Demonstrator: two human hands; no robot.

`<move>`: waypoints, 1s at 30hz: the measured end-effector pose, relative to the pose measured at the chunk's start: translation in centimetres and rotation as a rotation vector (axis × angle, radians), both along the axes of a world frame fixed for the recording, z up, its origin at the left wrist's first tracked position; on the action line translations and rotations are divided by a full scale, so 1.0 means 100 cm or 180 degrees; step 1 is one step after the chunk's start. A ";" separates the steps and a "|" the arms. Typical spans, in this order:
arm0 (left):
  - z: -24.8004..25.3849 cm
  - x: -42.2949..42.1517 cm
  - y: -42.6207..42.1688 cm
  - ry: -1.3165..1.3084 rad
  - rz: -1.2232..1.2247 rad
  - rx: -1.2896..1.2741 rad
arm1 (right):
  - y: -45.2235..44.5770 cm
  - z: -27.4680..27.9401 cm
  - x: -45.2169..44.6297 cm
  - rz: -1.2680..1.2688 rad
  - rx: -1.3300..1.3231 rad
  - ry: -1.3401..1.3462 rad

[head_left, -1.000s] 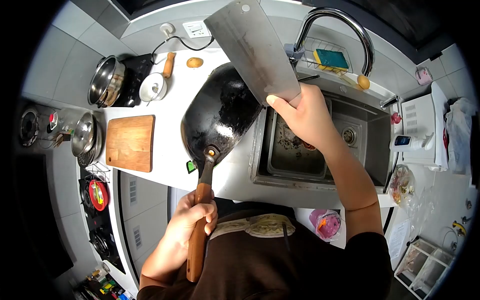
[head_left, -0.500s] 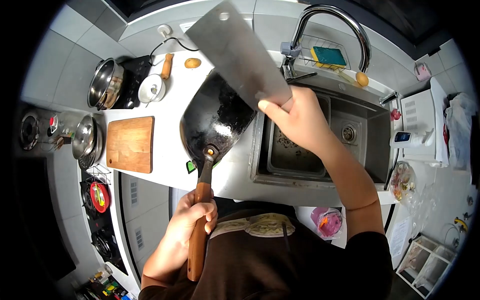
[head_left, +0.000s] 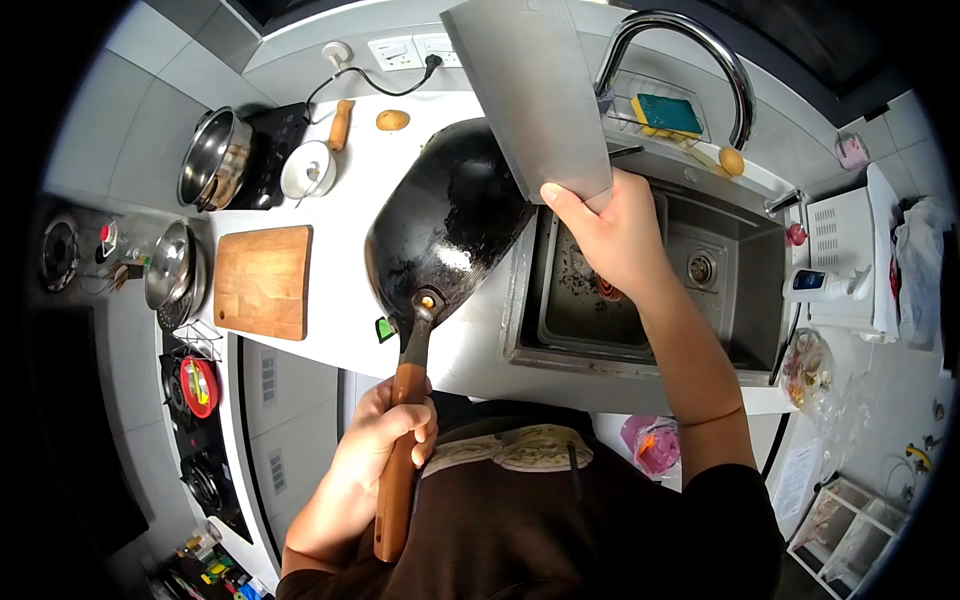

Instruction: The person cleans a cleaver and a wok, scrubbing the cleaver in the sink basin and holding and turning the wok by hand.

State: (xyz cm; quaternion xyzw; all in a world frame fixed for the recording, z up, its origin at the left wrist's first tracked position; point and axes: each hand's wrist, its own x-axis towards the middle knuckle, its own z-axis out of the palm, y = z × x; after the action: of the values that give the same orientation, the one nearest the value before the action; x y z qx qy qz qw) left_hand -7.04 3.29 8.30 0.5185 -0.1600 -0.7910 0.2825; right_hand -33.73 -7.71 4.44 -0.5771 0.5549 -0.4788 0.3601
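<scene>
My left hand is wrapped round the wooden handle of a black wok, whose dark, patchy surface lies over the white counter. My right hand grips a wide metal cleaver, its blade raised over the wok's right side and partly covering it. The cleaver's handle is hidden in my fingers. Under my right forearm is the sink, with a soiled metal basin in its left part.
Left of the wok lie a cutting board, a white bowl, a steel pot and a potato. A faucet, a sponge and an egg-like object are behind the sink.
The cleaver and my right hand swung left, then back to the right and a little upright. My left hand keeps its hold on the wok handle.
</scene>
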 end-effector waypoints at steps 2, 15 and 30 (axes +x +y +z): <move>0.000 0.001 -0.001 0.0016 0.0000 0.0005 | 0.007 0.003 0.007 0.0014 0.0028 -0.0123; -0.001 -0.001 -0.002 0.0007 -0.0069 -0.0025 | 0.008 -0.004 0.007 0.0023 -0.0210 0.0042; 0.001 -0.007 -0.001 -0.0226 -0.0099 -0.0005 | 0.010 -0.003 0.001 -0.0030 -0.0048 -0.0012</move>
State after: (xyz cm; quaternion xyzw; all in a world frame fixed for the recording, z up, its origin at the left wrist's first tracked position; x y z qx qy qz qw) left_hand -7.73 3.18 8.42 0.5435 -0.1787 -0.7763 0.2647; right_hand -33.61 -6.68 4.15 -0.5763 0.5532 -0.4858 0.3546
